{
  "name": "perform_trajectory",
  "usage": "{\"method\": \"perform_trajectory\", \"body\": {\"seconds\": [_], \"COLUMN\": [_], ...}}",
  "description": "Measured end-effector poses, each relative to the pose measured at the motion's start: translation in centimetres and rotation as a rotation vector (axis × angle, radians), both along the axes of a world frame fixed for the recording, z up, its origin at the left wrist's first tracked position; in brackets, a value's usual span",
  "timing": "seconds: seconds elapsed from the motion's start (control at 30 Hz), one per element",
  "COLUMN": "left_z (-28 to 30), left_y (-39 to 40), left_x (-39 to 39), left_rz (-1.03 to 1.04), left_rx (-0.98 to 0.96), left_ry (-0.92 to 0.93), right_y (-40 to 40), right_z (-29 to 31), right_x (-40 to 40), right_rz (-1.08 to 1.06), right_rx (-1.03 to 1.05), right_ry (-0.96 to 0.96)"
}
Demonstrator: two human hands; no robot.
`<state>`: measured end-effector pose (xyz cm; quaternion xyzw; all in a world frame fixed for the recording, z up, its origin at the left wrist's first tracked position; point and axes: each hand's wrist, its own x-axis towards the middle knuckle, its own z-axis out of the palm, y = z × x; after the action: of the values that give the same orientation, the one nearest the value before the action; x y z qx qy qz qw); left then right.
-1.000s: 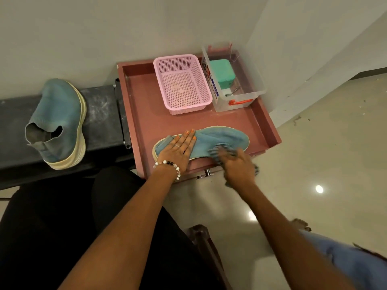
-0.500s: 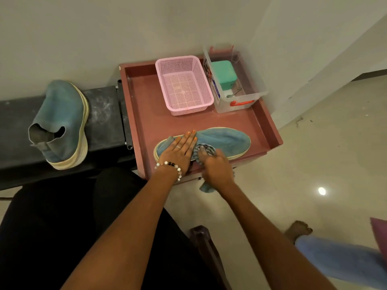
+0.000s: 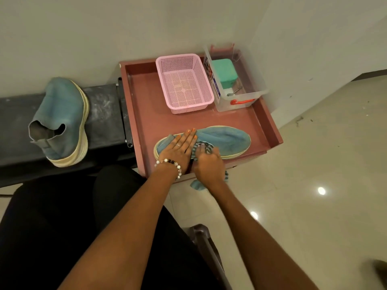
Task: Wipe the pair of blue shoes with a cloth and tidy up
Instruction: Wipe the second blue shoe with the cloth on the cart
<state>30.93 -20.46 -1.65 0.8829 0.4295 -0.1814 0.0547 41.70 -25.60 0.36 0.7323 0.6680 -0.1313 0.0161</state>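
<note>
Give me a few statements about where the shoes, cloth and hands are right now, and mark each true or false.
1. The left hand rests flat on the shoe in the tray. True.
2. The right hand holds the striped cloth. True.
3. The pink basket holds the cloth. False: it holds nothing.
4. Both shoes lie in the red tray. False: the other shoe is on the dark bench.
</note>
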Motion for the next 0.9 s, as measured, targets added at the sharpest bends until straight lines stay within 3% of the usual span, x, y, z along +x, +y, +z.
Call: {"method": "perform_trajectory", "body": {"seconds": [0.1,0.23,0.3,0.43,0.53,0.7,0.8,0.9], "left_z": [0.0,0.1,0.1,0.0,0.3,0.1,-0.1,-0.2], "left_y": [0.1,0.0,0.0,-0.1,-0.1,0.1,0.1,0.0], "left_x": [-0.2,-0.2,-0.2,-0.1,-0.1,-0.2,-0.2,-0.1], "left_rz": [-0.001,-0.004,-0.005,0.006,-0.008,-0.013,-0.009,-0.004], "left_rx": [-0.011,-0.013,0.005,-0.003,-0.025,-0.02,-0.006,-0.016], "left_ry": [-0.033,-0.033,-0.03,-0.037,-0.029,-0.04,-0.034,-0.04], "right_y": [-1.1,-1.7,-1.8,-0.5,0.2,-1.1,-1.1,-0.7], "right_z": [0.7,0.1,0.3,-0.4,-0.5,0.7,0.6,-0.7], "right_x": [4.4,10.1,8.8,1.9,-0.1,6.3,10.0,6.0], "right_rz": [0.096,0.077,0.016,-0.275,-0.164,-0.06,-0.046,-0.225], "right_rx": [-0.057,-0.048,-0.036,-0.08,-0.036,-0.111,-0.047,-0.013], "right_ry": [0.063,-0.273,-0.36,-0.222,-0.097,-0.277,-0.393,-0.279]}}
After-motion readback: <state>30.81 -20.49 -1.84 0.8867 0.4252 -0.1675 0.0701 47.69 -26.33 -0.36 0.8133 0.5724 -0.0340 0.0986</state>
